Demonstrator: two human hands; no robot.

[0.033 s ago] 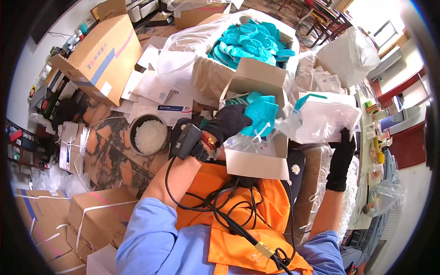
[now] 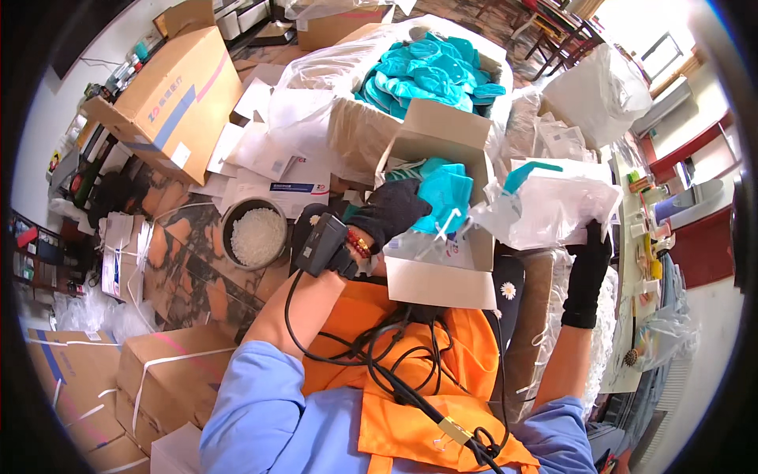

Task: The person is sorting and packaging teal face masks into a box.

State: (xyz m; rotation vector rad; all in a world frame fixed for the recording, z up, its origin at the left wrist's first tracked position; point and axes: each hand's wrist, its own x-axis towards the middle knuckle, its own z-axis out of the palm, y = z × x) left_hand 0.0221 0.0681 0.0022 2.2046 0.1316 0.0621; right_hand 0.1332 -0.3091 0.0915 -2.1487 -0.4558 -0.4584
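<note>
My left hand (image 2: pixel 388 212), in a black glove, is closed at the left edge of a folded teal face mask (image 2: pixel 444 189). That mask sits over a small open cardboard box (image 2: pixel 442 284) on my lap, with white straps hanging from it. Part of my left fingers is hidden. To the right, my right hand (image 2: pixel 591 265), also in a black glove, grips the lower right edge of a clear plastic bag (image 2: pixel 553 212). A teal strip (image 2: pixel 529 174) shows along the bag's top. Other teal and white material lies inside the box behind the mask.
Beyond the box, a plastic-lined carton (image 2: pixel 359 130) holds a heap of teal masks (image 2: pixel 434 71). A bowl of white pieces (image 2: pixel 257 237) stands on the floor at left. Large cartons (image 2: pixel 178 103) and strapped boxes (image 2: pixel 174 371) flank me. Black cables (image 2: pixel 387 355) cross my apron.
</note>
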